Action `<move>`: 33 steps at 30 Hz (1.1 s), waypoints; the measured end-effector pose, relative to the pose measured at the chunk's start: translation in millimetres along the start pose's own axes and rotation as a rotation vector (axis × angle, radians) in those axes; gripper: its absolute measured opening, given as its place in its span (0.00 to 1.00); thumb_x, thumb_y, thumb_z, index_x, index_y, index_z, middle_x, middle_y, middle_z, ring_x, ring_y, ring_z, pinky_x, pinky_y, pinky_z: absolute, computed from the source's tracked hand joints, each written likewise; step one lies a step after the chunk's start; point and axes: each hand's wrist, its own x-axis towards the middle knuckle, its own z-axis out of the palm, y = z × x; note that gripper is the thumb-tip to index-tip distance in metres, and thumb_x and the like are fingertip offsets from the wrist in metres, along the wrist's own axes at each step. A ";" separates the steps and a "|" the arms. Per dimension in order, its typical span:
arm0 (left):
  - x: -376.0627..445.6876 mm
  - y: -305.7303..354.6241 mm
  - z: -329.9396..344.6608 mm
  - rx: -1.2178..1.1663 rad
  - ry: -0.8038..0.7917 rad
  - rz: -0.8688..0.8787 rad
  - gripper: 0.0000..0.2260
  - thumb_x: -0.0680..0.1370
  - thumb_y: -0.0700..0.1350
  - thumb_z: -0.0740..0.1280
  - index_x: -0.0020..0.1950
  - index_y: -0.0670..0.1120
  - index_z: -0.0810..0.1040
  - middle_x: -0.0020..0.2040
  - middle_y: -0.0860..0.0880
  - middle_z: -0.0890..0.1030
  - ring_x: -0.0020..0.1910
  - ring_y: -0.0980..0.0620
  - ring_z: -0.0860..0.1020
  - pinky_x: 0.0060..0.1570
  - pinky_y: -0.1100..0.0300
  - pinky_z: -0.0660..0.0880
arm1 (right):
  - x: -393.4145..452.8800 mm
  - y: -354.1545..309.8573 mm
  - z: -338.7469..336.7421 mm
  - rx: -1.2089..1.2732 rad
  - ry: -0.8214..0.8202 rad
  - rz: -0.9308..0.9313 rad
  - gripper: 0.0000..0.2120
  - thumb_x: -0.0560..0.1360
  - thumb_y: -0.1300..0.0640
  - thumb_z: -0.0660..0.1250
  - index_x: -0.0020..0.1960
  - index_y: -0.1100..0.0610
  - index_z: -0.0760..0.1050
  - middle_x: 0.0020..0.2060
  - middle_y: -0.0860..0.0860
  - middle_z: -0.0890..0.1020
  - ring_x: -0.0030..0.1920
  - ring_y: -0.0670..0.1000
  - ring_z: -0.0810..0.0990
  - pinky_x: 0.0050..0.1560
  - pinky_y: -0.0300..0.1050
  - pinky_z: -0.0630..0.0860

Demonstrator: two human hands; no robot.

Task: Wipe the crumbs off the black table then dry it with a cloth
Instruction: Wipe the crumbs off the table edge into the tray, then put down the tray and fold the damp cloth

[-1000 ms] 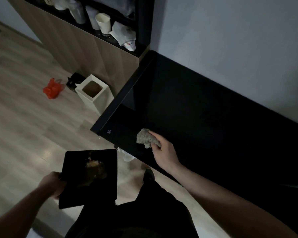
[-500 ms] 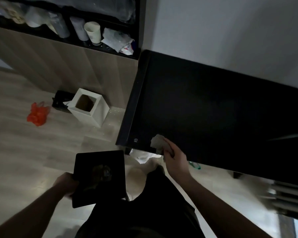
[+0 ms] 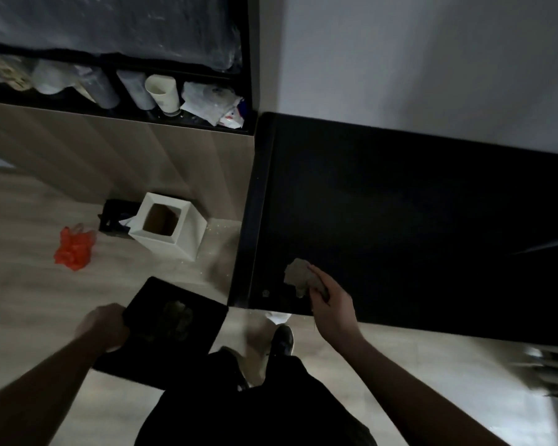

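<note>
The black table (image 3: 400,201) fills the right half of the head view, against a grey wall. My right hand (image 3: 331,304) presses a crumpled grey cloth (image 3: 298,274) onto the table near its front left corner. My left hand (image 3: 102,326) grips the left edge of a black square tray (image 3: 149,355), held level over the floor just left of that corner. A small pile of brownish crumbs (image 3: 174,318) lies on the tray.
A white square bin (image 3: 187,239) stands open on the wooden floor left of the table, with a red plastic bag (image 3: 74,247) beyond it. A shelf (image 3: 120,91) with cups and paper runs behind. My legs and shoe (image 3: 282,341) are below.
The view has swung, so the table now lies more to the right. The cloth hand stays near the front left corner, and the tray has come closer to that corner.
</note>
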 end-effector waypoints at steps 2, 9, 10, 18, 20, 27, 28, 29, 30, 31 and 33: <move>18.3 3.0 -23.2 0.008 0.013 -0.001 0.15 0.73 0.47 0.68 0.58 0.46 0.85 0.55 0.40 0.87 0.56 0.40 0.85 0.50 0.54 0.81 | 11.0 -8.5 7.6 -0.002 -0.005 -0.028 0.27 0.82 0.66 0.62 0.71 0.38 0.73 0.58 0.44 0.85 0.51 0.40 0.83 0.51 0.33 0.78; 86.7 12.3 -57.6 -0.060 -0.025 0.018 0.11 0.73 0.41 0.67 0.51 0.42 0.86 0.46 0.39 0.85 0.48 0.38 0.85 0.41 0.57 0.78 | 58.1 -42.9 50.4 -0.021 0.036 -0.047 0.26 0.82 0.65 0.63 0.75 0.45 0.72 0.64 0.37 0.80 0.65 0.36 0.78 0.70 0.46 0.77; 98.2 15.9 -57.9 -0.080 -0.036 0.028 0.11 0.73 0.41 0.67 0.50 0.41 0.86 0.42 0.41 0.84 0.44 0.39 0.84 0.38 0.58 0.77 | 65.2 -48.5 57.2 -0.020 0.050 -0.053 0.25 0.82 0.65 0.63 0.75 0.45 0.72 0.65 0.39 0.80 0.67 0.39 0.78 0.70 0.47 0.77; 194.3 79.6 -38.4 -0.162 -0.155 0.081 0.10 0.74 0.43 0.65 0.46 0.41 0.84 0.41 0.42 0.86 0.42 0.41 0.86 0.33 0.58 0.74 | 149.6 -65.8 97.6 -0.012 0.237 -0.053 0.27 0.82 0.65 0.64 0.76 0.44 0.71 0.72 0.40 0.75 0.73 0.42 0.73 0.75 0.53 0.73; 213.0 100.1 -27.7 -0.170 -0.153 0.091 0.10 0.77 0.44 0.65 0.48 0.41 0.85 0.42 0.42 0.86 0.42 0.42 0.86 0.34 0.58 0.75 | 176.5 -68.6 99.5 -0.037 0.258 -0.071 0.26 0.82 0.65 0.64 0.76 0.46 0.71 0.73 0.38 0.72 0.75 0.41 0.69 0.77 0.50 0.70; 313.3 161.2 25.1 -0.124 -0.161 0.136 0.13 0.79 0.48 0.65 0.57 0.44 0.84 0.54 0.43 0.87 0.53 0.44 0.85 0.43 0.57 0.77 | 281.1 -55.2 102.1 -0.218 0.326 -0.241 0.25 0.82 0.65 0.63 0.77 0.50 0.71 0.79 0.46 0.68 0.77 0.45 0.67 0.75 0.43 0.68; 329.2 168.4 32.7 -0.119 -0.154 0.144 0.14 0.79 0.48 0.65 0.58 0.44 0.84 0.55 0.43 0.87 0.54 0.44 0.85 0.43 0.57 0.77 | 293.2 -49.8 104.5 -0.242 0.331 -0.254 0.26 0.82 0.65 0.63 0.77 0.50 0.71 0.79 0.46 0.67 0.78 0.46 0.67 0.76 0.47 0.69; 345.2 174.5 40.4 -0.116 -0.149 0.148 0.13 0.79 0.48 0.65 0.57 0.44 0.83 0.54 0.43 0.86 0.54 0.44 0.85 0.42 0.57 0.76 | 302.7 -43.7 108.2 -0.257 0.339 -0.260 0.26 0.82 0.66 0.63 0.77 0.49 0.71 0.79 0.45 0.67 0.79 0.47 0.66 0.77 0.50 0.69; 359.5 180.7 46.5 -0.118 -0.151 0.148 0.12 0.78 0.47 0.65 0.56 0.44 0.83 0.53 0.43 0.86 0.53 0.44 0.85 0.41 0.58 0.75 | 308.6 -38.0 112.8 -0.269 0.356 -0.261 0.27 0.82 0.66 0.62 0.78 0.49 0.70 0.79 0.44 0.67 0.79 0.47 0.66 0.77 0.53 0.69; 374.6 186.4 52.8 -0.123 -0.156 0.148 0.10 0.78 0.46 0.65 0.55 0.44 0.83 0.52 0.43 0.86 0.51 0.44 0.85 0.40 0.59 0.74 | 312.3 -32.0 117.8 -0.284 0.381 -0.266 0.27 0.82 0.67 0.62 0.78 0.48 0.70 0.79 0.44 0.67 0.79 0.46 0.65 0.77 0.55 0.69; 401.5 196.0 63.0 -0.151 -0.159 0.144 0.10 0.78 0.45 0.66 0.53 0.43 0.84 0.48 0.44 0.85 0.46 0.45 0.85 0.35 0.59 0.75 | 315.6 -23.8 127.2 -0.338 0.424 -0.292 0.28 0.82 0.67 0.62 0.78 0.47 0.69 0.78 0.43 0.69 0.79 0.45 0.65 0.78 0.59 0.67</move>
